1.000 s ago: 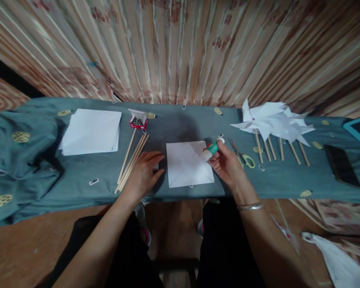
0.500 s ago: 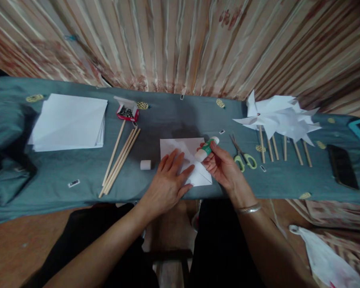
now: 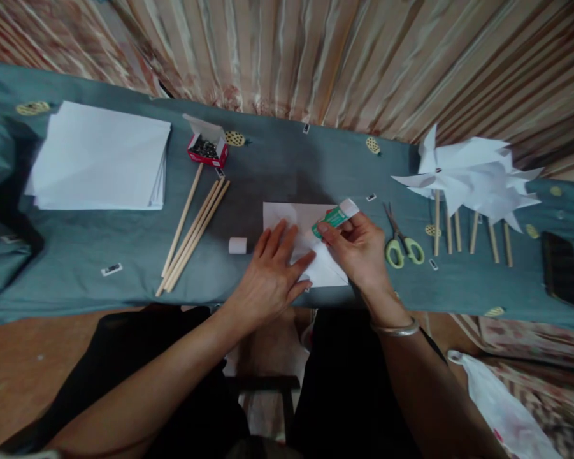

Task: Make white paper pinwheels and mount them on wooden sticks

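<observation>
My right hand (image 3: 358,245) is closed round a green and white glue stick (image 3: 335,217), held tilted low over a sheet of white paper (image 3: 322,271). Fingers spread, my left hand (image 3: 274,271) lies flat on the left part of that sheet and hides some of it. Crease or cut lines run diagonally across the paper. To the left of my left hand, a small white cap (image 3: 237,245) lies on its side on the cloth. Green-handled scissors (image 3: 401,245) rest just right of my right hand, blades pointing away from me.
Several wooden sticks (image 3: 193,239) lie at left, below an open red box of small metal pins (image 3: 208,150). A stack of white paper (image 3: 100,159) is farther left. At right are several paper pinwheels (image 3: 473,172) on sticks and a dark phone (image 3: 560,268).
The view has shifted, so the table things sit differently in it. My right hand has turned the glue stick and brought its lower end onto or close above the paper. My left hand stays on the sheet.
</observation>
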`<state>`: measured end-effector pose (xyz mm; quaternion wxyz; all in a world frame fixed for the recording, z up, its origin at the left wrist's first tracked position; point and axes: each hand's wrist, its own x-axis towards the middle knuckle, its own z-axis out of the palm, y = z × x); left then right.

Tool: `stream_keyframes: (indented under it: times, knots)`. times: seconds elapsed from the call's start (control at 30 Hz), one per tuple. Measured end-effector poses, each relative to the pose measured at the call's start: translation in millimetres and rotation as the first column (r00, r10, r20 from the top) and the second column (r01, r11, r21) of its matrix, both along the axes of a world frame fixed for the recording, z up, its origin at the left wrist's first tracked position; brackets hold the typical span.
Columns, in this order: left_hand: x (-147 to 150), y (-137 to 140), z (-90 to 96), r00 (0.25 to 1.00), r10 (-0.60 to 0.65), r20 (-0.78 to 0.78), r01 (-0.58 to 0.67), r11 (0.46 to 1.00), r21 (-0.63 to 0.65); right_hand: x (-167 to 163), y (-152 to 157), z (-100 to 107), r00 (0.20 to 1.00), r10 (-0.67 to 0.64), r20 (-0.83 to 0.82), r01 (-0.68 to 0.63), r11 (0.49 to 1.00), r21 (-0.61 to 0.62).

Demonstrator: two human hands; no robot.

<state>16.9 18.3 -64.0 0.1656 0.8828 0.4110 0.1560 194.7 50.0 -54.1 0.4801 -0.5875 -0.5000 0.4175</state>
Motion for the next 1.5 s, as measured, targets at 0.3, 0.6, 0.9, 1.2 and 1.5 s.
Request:
stream_keyframes:
  times: [0.3, 0.6, 0.9, 1.2, 1.5]
  knots:
    - [-0.9, 0.7, -1.2, 1.000, -0.010, 0.016, 0.011, 1.000, -0.017, -0.8, -6.5, 4.0, 0.929, 0.019, 0.370, -0.030, 0.999, 0.024]
    - [0.3, -0.3, -1.0, 1.000, -0.002, 0.000, 0.002, 1.000, -0.021, -9.1, -11.6, 12.1, 0.840, -0.021, 0.542, -0.023, 0.997, 0.074]
    - [0.3, -0.1, 0.3, 1.000, 0.003, -0.004, -0.003, 0.999, -0.035, -13.2, -14.3, 12.6, 0.817, -0.012, 0.576, -0.041, 0.996, 0.079]
    - [0.5, -0.8, 3.3, 1.000, 0.008, 0.017, -0.007, 0.999, -0.052, -12.7, -15.5, 10.2, 0.805, -0.022, 0.593, -0.055, 0.992, 0.112]
    - [0.5, -0.1, 4.5, 1.000, -0.001, -0.015, 0.000, 0.999, -0.039, -15.3, -16.2, 9.9, 0.803, 0.002, 0.596, -0.085, 0.990, 0.112]
